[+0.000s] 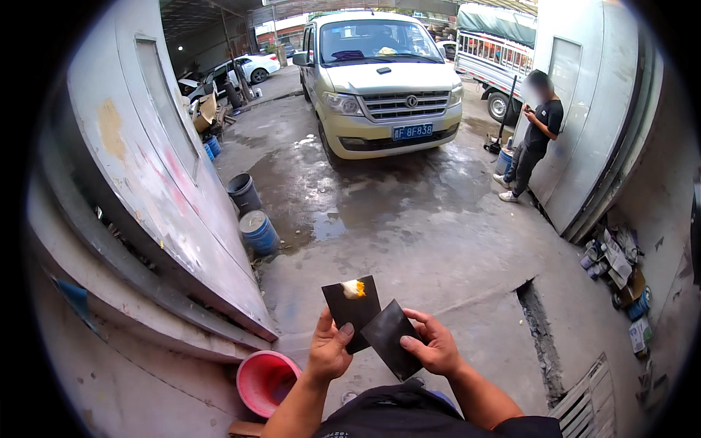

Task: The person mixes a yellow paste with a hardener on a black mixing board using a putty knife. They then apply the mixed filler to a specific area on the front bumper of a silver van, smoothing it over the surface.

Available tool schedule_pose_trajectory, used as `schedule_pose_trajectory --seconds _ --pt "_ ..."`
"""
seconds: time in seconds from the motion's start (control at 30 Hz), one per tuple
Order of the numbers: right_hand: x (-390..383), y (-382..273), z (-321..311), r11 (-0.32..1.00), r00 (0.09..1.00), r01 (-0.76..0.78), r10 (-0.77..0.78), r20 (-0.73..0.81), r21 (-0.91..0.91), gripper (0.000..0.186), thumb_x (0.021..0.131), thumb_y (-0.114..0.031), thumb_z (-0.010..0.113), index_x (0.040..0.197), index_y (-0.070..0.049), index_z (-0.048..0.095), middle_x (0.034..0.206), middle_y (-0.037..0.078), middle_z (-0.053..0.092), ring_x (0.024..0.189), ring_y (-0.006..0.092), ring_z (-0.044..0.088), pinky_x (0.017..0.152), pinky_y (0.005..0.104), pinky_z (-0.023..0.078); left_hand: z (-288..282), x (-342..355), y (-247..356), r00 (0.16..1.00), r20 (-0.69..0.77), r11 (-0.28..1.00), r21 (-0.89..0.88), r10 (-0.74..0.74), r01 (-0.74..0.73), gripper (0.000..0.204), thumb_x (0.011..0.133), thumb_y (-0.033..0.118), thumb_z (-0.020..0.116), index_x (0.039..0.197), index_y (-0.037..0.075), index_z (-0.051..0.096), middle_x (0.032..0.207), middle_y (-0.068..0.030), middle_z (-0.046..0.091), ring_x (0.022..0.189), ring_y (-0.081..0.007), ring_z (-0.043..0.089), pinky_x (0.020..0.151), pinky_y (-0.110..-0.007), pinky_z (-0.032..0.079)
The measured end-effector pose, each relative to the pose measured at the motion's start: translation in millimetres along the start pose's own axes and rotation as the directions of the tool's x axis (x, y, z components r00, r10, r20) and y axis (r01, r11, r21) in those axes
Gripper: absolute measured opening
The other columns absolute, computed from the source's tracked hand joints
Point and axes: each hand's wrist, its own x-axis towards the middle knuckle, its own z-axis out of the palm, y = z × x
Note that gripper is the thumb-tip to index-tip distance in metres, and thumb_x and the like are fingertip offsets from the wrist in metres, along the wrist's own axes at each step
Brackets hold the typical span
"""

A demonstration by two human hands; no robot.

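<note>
My left hand [330, 352] grips a thin black rectangular sheet [365, 310] by its lower left edge, thumb on top. A dab of whitish paste with an orange-yellow streak [353, 289] sits near the far edge of that sheet. A second black sheet [388, 339], bare on its upper face, is pinched by its right side in my right hand [437, 346]. It is tilted and its left corner overlaps the first sheet; whether the two touch, I cannot tell. Both sheets are in front of my body, above the concrete floor.
A pink bucket [248, 379] stands left of my forearm. Blue and dark buckets [243, 191] line the left door. A van [391, 87] is parked ahead. At the right door a person [540, 135] stands. A floor channel [539, 336] and grate [588, 401] lie right.
</note>
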Motion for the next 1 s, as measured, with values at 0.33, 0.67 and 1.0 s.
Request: schedule_pose_trajectory --seconds 0.33,0.67,1.0 --pt "9.4 -18.6 -13.9 0.997 0.996 0.076 -0.077 0.054 0.024 0.052 0.09 -0.004 0.058 0.137 0.0 0.038 0.102 0.009 0.064 0.09 0.0086 0.057 0.079 0.0233 0.047 -4.5 2.2 14.4 0.951 0.254 0.761 0.648 -0.178 -0.03 0.047 0.09 -0.01 0.045 0.134 0.006 0.045 0.128 -0.009 0.052 0.119 -0.0203 0.049 0.1 -0.032 0.038" --pt "18.7 -71.6 -35.6 0.767 0.856 0.516 -0.449 0.256 -0.381 0.048 0.074 0.015 0.059 0.118 -0.006 0.058 0.111 0.012 0.062 0.103 0.0247 0.06 0.089 0.034 0.047 -19.2 -4.6 20.9 0.932 0.014 0.821 0.479 -0.363 0.312 0.045 0.09 -0.003 0.052 0.134 0.002 0.043 0.119 -0.0108 0.059 0.106 -0.0167 0.057 0.093 -0.031 0.044" --pt "26.1 -53.5 -39.4 0.55 0.838 0.527 -0.211 0.503 -0.648 0.055 0.067 0.01 0.056 0.118 -0.013 0.062 0.12 0.009 0.056 0.106 0.0296 0.052 0.092 0.0377 0.044 -20.8 -16.9 10.8 0.935 0.07 0.901 0.298 -0.349 0.314 0.044 0.092 -0.001 0.051 0.135 0.0 0.041 0.12 -0.0107 0.059 0.11 -0.0168 0.056 0.094 -0.031 0.044"
